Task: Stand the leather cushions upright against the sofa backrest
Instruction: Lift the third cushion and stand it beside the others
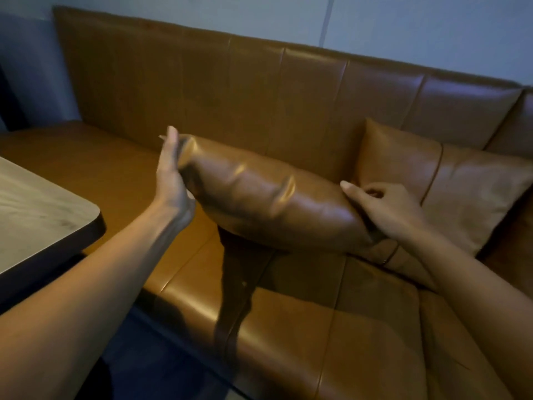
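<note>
Both forearms reach in from the near edge toward a cushion [274, 203] held flat above the seat [288, 327], long axis left-right between the hands. Left hand [173, 180] lies open, palm pressed on its left end; right hand [383, 209] pinches the right end. Backrest [230, 90] is just beyond, so tipping it up and back looks next. A second cushion [450, 183] already leans there, right.

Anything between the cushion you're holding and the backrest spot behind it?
Nothing visible. The held cushion hangs between the left hand and right hand, with bare backrest directly behind it. The second cushion already leans against the backrest to the right, beside that spot.
</note>
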### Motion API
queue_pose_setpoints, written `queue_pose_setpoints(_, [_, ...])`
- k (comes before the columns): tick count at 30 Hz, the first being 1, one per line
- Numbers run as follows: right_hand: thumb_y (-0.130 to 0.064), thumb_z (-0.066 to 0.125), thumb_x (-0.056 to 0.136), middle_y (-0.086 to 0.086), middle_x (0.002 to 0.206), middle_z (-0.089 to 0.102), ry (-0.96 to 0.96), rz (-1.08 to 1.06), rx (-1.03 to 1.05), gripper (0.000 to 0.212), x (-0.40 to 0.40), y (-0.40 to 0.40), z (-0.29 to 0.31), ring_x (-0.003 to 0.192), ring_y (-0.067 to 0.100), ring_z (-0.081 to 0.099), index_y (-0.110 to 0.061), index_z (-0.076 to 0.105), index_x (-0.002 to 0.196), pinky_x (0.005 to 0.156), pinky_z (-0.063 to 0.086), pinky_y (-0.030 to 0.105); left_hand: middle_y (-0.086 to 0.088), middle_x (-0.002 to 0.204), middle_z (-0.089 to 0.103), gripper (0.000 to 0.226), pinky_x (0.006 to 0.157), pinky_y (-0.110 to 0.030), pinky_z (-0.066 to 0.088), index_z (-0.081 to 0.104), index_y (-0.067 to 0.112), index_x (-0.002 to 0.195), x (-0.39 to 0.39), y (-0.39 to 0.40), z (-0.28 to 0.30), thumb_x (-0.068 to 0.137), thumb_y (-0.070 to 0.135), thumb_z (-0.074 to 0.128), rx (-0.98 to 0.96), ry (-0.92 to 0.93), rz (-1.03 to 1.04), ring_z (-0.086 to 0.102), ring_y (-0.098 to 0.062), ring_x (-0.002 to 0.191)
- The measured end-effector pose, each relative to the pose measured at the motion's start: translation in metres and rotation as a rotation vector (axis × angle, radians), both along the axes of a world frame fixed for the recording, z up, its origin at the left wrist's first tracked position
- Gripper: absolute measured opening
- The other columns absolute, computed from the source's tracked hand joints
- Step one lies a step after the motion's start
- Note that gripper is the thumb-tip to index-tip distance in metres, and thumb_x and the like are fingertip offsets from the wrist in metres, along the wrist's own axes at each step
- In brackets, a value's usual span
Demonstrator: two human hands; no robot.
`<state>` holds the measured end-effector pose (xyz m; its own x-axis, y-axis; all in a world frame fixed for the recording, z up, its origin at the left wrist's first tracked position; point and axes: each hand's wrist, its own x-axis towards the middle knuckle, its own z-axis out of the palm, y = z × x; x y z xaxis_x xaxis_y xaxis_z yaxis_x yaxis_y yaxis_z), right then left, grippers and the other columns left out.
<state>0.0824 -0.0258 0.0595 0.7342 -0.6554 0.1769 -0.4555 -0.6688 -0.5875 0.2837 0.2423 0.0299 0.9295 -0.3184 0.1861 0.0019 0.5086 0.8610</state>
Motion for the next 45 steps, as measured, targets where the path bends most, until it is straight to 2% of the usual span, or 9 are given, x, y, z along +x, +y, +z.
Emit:
queue_pose_setpoints(3, [-0.094, 0.048, 0.065, -0.003, 0.122, 0.065, 0.048, 0.110, -0.100, 0.096, -0.006, 0.010, -0.012, 0.109, 0.020, 0.060, -0.025, 0.062, 0.129, 0.091, 0.053, 0.040, 0.007, 0.128, 0.058, 0.096, 0.105, -0.043, 0.046, 0.030, 0.025, 0.150, 0.008, -0.009, -0.016, 0.072, 0.048, 0.083, 0.153, 0.036, 0.206, 0.061, -0.013, 0.115])
queue_pose_setpoints(6, [-0.100, 0.044, 0.056, 0.003, 0.134, 0.058, 0.180, 0.229, -0.358, 0.117, -0.003, 0.020, -0.021, 0.113, 0.023, 0.058, -0.024, 0.045, 0.144, 0.089, 0.052, 0.041, 0.000, 0.143, 0.049, 0.122, 0.107, -0.044, 0.042, 0.020, 0.025, 0.155, 0.015, -0.002, -0.037, 0.057, 0.054, 0.087, 0.242, 0.078, 0.280, 0.052, -0.019, 0.127])
queue_pose_setpoints(11, [-0.094, 0.057, 0.052, 0.004, 0.144, 0.046, 0.377, 0.313, -0.552, 0.131, 0.007, 0.025, -0.033, 0.117, 0.025, 0.054, -0.028, 0.013, 0.156, 0.081, 0.048, 0.036, 0.013, 0.121, 0.057, 0.107, 0.093, -0.032, 0.047, 0.032, 0.025, 0.148, 0.024, 0.012, -0.058, 0.061, 0.056, 0.084, 0.255, 0.091, 0.286, 0.057, -0.006, 0.109])
queue_pose_setpoints(15, [-0.085, 0.061, 0.064, 0.001, 0.132, 0.056, 0.298, 0.287, -0.618, 0.113, 0.004, 0.028, -0.040, 0.106, 0.020, 0.059, -0.030, 0.022, 0.155, 0.069, 0.045, 0.028, 0.014, 0.117, 0.059, 0.086, 0.088, -0.028, 0.049, 0.039, 0.027, 0.143, 0.021, 0.014, -0.060, 0.072, 0.050, 0.082, 0.233, 0.067, 0.291, 0.059, -0.004, 0.105])
queue_pose_setpoints(24, [-0.083, 0.067, 0.059, -0.006, 0.110, 0.068, 0.239, 0.273, -0.563, 0.088, 0.011, 0.024, 0.009, 0.100, 0.022, 0.062, -0.040, 0.051, 0.134, 0.071, 0.051, 0.038, -0.001, 0.154, 0.038, 0.107, 0.107, -0.039, 0.036, 0.021, 0.025, 0.156, 0.022, -0.001, -0.021, 0.071, 0.058, 0.078, 0.293, 0.071, 0.466, 0.041, -0.025, 0.136])
queue_pose_setpoints(30, [-0.085, 0.065, 0.059, -0.006, 0.111, 0.067, 0.204, 0.260, -0.549, 0.091, 0.020, 0.028, 0.002, 0.099, 0.021, 0.062, -0.038, 0.051, 0.135, 0.069, 0.046, 0.034, 0.000, 0.162, 0.025, 0.112, 0.115, -0.049, 0.029, 0.008, 0.025, 0.157, 0.030, -0.007, -0.018, 0.075, 0.059, 0.075, 0.391, 0.100, 0.486, 0.028, -0.025, 0.145])
queue_pose_setpoints(36, [-0.093, 0.057, 0.048, 0.001, 0.122, 0.064, 0.122, 0.265, -0.489, 0.115, 0.014, 0.018, -0.001, 0.108, 0.023, 0.060, -0.028, 0.046, 0.142, 0.082, 0.050, 0.040, -0.006, 0.157, 0.022, 0.106, 0.095, -0.040, 0.037, 0.016, 0.031, 0.152, 0.027, -0.009, -0.019, 0.070, 0.068, 0.072, 0.439, 0.068, 0.554, 0.039, -0.032, 0.134])
queue_pose_setpoints(42, [-0.080, 0.072, 0.058, -0.005, 0.128, 0.059, -0.321, 0.157, -0.256, 0.099, 0.003, 0.005, -0.019, 0.109, 0.005, 0.050, -0.028, 0.049, 0.139, 0.081, 0.040, 0.017, -0.005, 0.161, 0.012, 0.116, 0.107, -0.046, 0.030, 0.006, 0.030, 0.155, 0.022, -0.022, -0.038, 0.066, 0.082, 0.060, 0.395, -0.069, 0.521, 0.024, -0.032, 0.143])
queue_pose_setpoints(45, [-0.070, 0.080, 0.058, -0.007, 0.133, 0.055, -0.527, 0.046, -0.005, 0.099, 0.010, -0.001, -0.037, 0.115, 0.006, 0.051, -0.031, 0.044, 0.141, 0.090, 0.049, 0.026, -0.004, 0.165, 0.006, 0.124, 0.104, -0.041, 0.024, -0.002, 0.033, 0.156, 0.033, -0.028, -0.053, 0.062, 0.084, 0.060, 0.334, -0.103, 0.398, 0.015, -0.030, 0.148])
